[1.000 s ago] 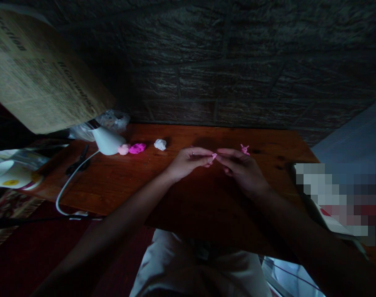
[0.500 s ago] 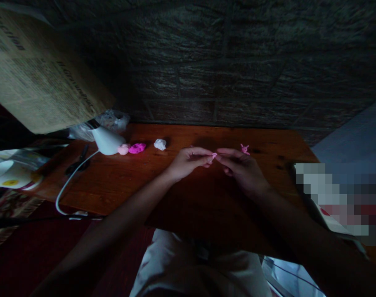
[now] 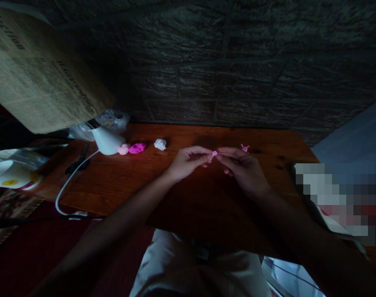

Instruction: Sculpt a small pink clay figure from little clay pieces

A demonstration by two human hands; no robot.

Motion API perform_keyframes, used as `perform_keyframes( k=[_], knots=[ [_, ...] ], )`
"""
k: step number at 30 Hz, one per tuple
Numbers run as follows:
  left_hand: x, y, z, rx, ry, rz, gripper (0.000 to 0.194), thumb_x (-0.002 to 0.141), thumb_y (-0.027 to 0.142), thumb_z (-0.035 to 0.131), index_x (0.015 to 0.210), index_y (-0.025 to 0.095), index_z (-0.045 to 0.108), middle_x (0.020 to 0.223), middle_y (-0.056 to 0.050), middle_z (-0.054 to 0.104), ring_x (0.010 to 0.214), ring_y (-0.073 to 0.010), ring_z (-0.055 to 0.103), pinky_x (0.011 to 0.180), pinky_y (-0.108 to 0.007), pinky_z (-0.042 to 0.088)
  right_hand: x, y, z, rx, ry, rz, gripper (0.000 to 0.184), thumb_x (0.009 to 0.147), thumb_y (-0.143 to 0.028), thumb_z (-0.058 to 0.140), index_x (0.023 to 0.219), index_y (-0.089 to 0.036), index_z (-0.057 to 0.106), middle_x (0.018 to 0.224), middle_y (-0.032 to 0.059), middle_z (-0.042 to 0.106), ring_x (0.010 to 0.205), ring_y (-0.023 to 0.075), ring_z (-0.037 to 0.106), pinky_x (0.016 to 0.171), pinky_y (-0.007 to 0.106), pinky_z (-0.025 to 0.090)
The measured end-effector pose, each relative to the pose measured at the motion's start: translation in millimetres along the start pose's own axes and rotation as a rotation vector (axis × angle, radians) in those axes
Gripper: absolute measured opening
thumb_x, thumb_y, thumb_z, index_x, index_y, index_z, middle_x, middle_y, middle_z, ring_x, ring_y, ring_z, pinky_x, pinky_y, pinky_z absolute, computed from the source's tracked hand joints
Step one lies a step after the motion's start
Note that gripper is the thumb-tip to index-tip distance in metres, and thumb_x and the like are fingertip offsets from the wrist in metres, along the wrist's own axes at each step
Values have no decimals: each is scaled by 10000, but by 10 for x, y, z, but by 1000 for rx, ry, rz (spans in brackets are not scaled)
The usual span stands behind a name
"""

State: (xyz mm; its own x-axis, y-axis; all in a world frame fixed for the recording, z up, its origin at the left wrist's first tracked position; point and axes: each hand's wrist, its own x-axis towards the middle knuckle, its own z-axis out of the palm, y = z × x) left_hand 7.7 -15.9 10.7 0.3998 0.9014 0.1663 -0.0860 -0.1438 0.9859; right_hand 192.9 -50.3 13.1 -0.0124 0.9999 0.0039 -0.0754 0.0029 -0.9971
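Between my fingertips, above the wooden table, is a small piece of pink clay. My left hand pinches it from the left with thumb and forefinger. From the right, the thumb and forefinger of my right hand close on the same piece. Just behind my right hand lies a small pink clay figure with thin protruding bits, partly hidden by the fingers. To the left sit a white clay lump, a bright magenta clay lump and a pale pink clay lump.
A white lamp base with a cable stands at left under a newsprint-patterned shade. Black scissors and a paper cup lie near it. A dark stone-patterned wall rises behind the table.
The pink clay piece has turned between my fingertips and now shows a rounder, curled shape. Both hands stay in nearly the same place.
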Motion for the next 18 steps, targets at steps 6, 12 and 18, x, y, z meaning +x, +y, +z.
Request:
perform_keyframes(
  k=[6,12,18],
  knots=[
    [-4,-12,-1,26,1,1,204,780,299,771,940,173,753,901,-57,746,811,-139,667,686,-253,537,9,4,-1,-11,6,-5,339,704,-447,829,971,-249,761,956,46,764,597,108,571,493,248,440],
    [4,-16,-1,12,-19,4,221,782,287,778,967,169,752,932,-57,742,819,-140,671,668,-245,530,-8,-29,17,-25,27,8,326,698,-430,838,957,-242,776,932,33,752,565,85,547,501,241,444],
    [7,-12,5,3,-64,-7,278,786,311,780,1021,167,738,991,-68,736,843,-149,676,673,-246,536,5,-26,-9,-11,45,23,348,694,-437,833,973,-235,780,803,13,706,554,84,514,495,236,418]
  ],
)
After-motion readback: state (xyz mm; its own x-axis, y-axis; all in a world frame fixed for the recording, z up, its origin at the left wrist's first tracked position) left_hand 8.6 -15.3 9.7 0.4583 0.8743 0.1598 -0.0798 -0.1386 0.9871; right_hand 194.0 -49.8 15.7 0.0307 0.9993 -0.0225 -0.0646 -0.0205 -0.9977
